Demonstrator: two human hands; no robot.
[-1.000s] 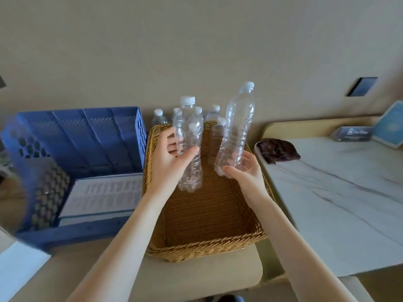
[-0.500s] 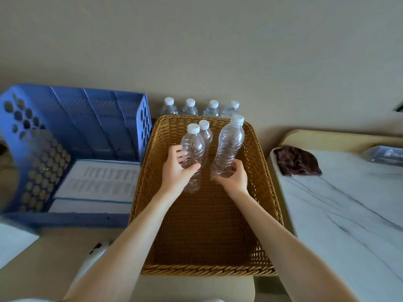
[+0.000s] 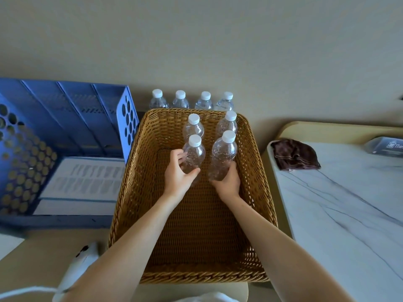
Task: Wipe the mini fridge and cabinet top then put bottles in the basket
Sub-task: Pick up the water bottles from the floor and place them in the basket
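A brown wicker basket (image 3: 257, 171) sits in the middle of a beige top. My left hand (image 3: 177, 178) grips a clear water bottle (image 3: 195, 152) with a white cap, upright inside the basket. My right hand (image 3: 227, 182) grips a second clear bottle (image 3: 224, 152) beside it. Two more bottles, one on the left (image 3: 193, 127) and one on the right (image 3: 227, 125), stand at the basket's far wall. Several capped bottles (image 3: 181, 101) stand in a row behind the basket, against the wall.
A blue plastic file rack (image 3: 65, 118) with white paper in it lies left of the basket. A brown cloth (image 3: 294, 154) lies on the white marble top (image 3: 349, 214) at right, with a small box (image 3: 386, 144) beyond. A white object (image 3: 76, 269) lies at lower left.
Both hands have brought their bottles down from above the basket into it, standing them in front of the two at the far wall. The view has tilted downward.
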